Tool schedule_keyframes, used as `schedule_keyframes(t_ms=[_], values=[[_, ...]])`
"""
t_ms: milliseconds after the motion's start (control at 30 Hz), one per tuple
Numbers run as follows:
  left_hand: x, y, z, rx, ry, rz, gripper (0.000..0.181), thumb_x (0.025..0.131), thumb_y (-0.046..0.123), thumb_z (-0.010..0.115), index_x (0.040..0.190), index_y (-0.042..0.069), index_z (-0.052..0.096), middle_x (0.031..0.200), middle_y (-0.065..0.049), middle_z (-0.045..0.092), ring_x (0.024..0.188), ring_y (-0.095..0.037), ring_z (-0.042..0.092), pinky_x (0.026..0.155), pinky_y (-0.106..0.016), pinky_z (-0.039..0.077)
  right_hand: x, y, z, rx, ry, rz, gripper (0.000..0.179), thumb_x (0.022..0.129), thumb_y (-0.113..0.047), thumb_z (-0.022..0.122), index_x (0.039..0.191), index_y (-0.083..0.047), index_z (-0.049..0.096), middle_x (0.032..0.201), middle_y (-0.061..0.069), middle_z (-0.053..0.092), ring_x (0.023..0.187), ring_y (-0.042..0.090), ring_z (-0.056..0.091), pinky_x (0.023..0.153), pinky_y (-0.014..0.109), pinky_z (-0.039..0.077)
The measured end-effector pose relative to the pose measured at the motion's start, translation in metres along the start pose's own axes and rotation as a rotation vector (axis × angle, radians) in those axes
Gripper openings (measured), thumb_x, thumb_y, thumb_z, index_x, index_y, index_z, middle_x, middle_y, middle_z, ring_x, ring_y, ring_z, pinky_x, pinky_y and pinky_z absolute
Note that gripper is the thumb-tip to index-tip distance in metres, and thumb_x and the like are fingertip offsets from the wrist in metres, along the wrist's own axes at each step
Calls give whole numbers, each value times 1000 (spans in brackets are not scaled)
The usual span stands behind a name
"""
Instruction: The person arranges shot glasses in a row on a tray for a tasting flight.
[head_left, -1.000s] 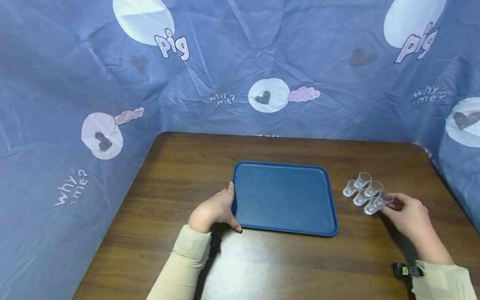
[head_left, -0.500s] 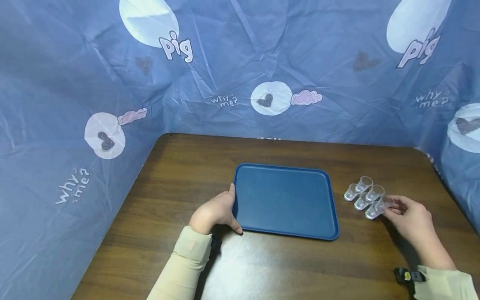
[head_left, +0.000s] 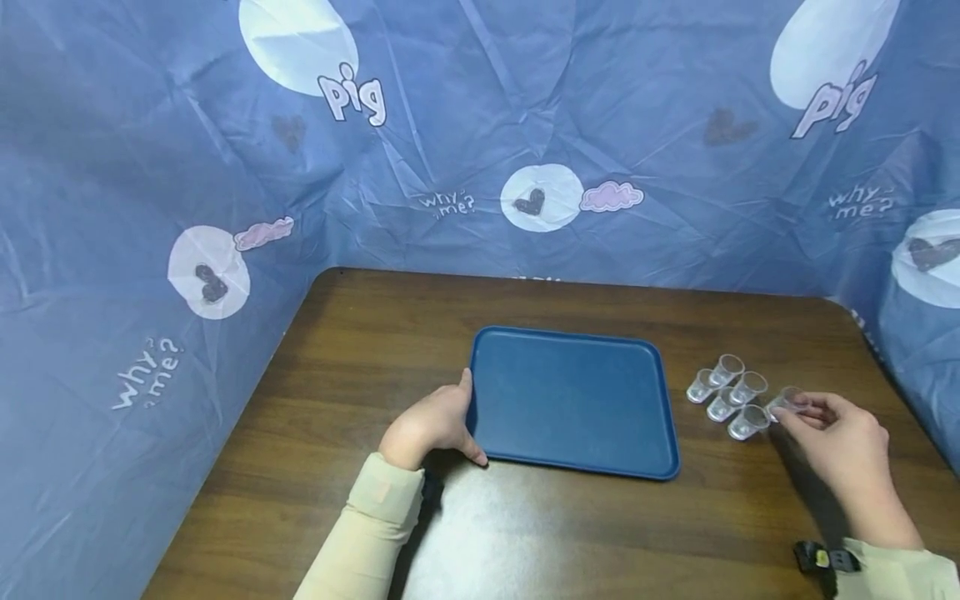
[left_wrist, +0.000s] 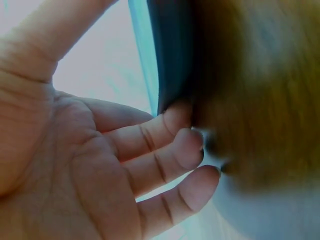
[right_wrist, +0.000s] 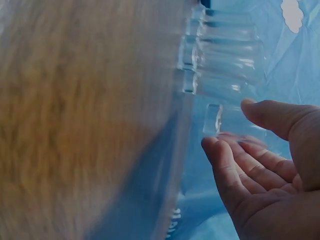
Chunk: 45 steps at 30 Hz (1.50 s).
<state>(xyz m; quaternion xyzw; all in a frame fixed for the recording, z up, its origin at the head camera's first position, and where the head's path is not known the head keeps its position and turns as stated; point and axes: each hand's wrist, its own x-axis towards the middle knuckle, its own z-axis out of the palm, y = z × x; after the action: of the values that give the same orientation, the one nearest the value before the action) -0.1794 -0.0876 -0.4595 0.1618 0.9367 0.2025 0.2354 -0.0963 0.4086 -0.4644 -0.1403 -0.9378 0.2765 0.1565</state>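
A blue tray (head_left: 570, 400) lies empty in the middle of the brown table (head_left: 360, 367). My left hand (head_left: 459, 417) rests against its left rim near the front corner. In the left wrist view the relaxed fingers (left_wrist: 175, 145) touch the tray's dark edge (left_wrist: 172, 60). Right of the tray stands a cluster of several small clear cups (head_left: 723, 387). My right hand (head_left: 798, 410) pinches one small clear cup (head_left: 787, 400) just right of the cluster. The right wrist view shows that cup (right_wrist: 214, 120) between thumb and fingertips (right_wrist: 220, 147), with the other cups (right_wrist: 225, 60) behind it.
A blue printed cloth (head_left: 525, 125) walls the table at the back, left and right. The table's right edge runs close behind the cups. Bare wood lies in front of the tray and to its left.
My right hand has drawn one cup to the right, out of the cluster. The left hand stays on the tray's rim.
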Motion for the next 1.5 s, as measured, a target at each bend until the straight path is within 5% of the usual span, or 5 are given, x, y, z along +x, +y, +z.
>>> schedule_keyframes(t_ms=[233,500,900,1233,1500], values=[[-1,2,-2,-4,-13,-12,144,62,42,100,159,-7,6,151,-26,43,135,-33,47,107,-43,41,1,-11,-14,13,127,67,40,86,-19,83,114,8,70,100,26,72,63,-29,40,64,10,34],[-4,4,-3,-21,-32,-6,143,61,39,100,159,-7,6,151,-28,42,137,-34,45,109,-43,39,0,-42,-29,162,189,73,36,85,-16,83,113,3,71,78,-38,52,68,-22,52,60,3,41],[0,2,-1,-13,-25,34,142,61,35,101,159,-8,8,151,-29,42,137,-33,45,110,-42,38,-10,-109,3,208,75,-213,31,84,-9,85,110,1,73,93,16,74,71,-16,57,61,6,46],[2,-2,-1,-28,-16,54,143,61,38,101,160,-6,8,152,-28,41,138,-33,44,111,-42,36,-11,-169,63,273,-131,-298,29,89,-19,83,111,-5,72,97,12,74,80,22,71,65,18,52],[3,-4,-4,-40,-34,60,140,63,37,100,161,-2,8,153,-27,40,138,-32,43,111,-42,36,-12,-200,104,320,-288,-297,28,88,-19,83,110,-7,72,100,8,74,84,20,72,72,39,59]])
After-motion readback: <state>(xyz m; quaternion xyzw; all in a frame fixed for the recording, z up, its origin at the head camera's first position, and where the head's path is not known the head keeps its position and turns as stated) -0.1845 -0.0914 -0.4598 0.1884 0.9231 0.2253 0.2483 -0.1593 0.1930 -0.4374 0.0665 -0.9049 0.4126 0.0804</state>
